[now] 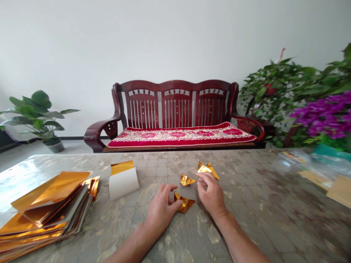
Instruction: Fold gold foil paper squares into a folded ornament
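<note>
Three folded gold foil paper pieces lie on the table in front of me. My left hand [162,205] holds the left end of the nearest folded gold foil paper [186,205], its thumb pressed on it and its index finger reaching out above. My right hand [211,193] is beside the far right folded gold piece [207,168], fingertips at its lower edge, thumb and index finger apart. Whether those fingertips touch it I cannot tell. Between the two hands sits a smaller folded gold piece [186,179], which neither hand touches.
A stack of gold foil sheets [63,186] lies at the left, with a curled white-backed sheet [124,183] nearer the middle. Plastic bags [294,159] and brown card [340,190] are at the right. Beyond the patterned table [153,233] stands a wooden bench [177,113].
</note>
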Action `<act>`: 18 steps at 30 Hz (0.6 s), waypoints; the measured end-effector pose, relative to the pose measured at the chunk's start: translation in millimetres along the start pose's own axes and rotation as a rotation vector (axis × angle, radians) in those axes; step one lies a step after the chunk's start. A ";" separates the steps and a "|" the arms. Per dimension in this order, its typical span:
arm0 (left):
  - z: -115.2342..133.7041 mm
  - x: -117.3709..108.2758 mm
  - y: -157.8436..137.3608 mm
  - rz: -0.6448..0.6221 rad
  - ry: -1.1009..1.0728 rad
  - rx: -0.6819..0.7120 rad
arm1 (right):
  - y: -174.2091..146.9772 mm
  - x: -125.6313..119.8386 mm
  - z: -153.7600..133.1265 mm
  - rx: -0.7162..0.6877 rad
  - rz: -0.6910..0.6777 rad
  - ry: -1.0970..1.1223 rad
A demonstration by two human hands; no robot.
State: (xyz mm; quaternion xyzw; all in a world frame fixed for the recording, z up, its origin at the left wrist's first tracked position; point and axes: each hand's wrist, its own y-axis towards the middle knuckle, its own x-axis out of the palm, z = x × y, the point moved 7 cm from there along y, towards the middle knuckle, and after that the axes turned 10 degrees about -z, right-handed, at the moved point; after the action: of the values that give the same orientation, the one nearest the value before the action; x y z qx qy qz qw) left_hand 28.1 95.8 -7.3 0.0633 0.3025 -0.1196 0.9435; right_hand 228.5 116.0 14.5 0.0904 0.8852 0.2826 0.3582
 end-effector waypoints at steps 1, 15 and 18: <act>-0.4 0.3 -0.4 -0.002 -0.014 0.003 | -0.4 -2.2 -2.0 -0.011 0.016 0.000; 0.4 -10.0 -4.2 0.168 -0.240 0.054 | 15.1 -22.1 -47.2 -0.070 -0.093 0.313; -5.3 -17.6 1.6 0.193 -0.377 0.012 | 26.2 -22.0 -53.6 -0.019 -0.307 0.364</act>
State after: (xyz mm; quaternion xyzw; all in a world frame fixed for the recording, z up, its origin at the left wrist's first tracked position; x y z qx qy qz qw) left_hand 11.8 101.6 -1.2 0.0743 0.1127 -0.0402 0.9900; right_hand 206.6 106.2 73.4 -0.1008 0.9359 0.2448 0.2324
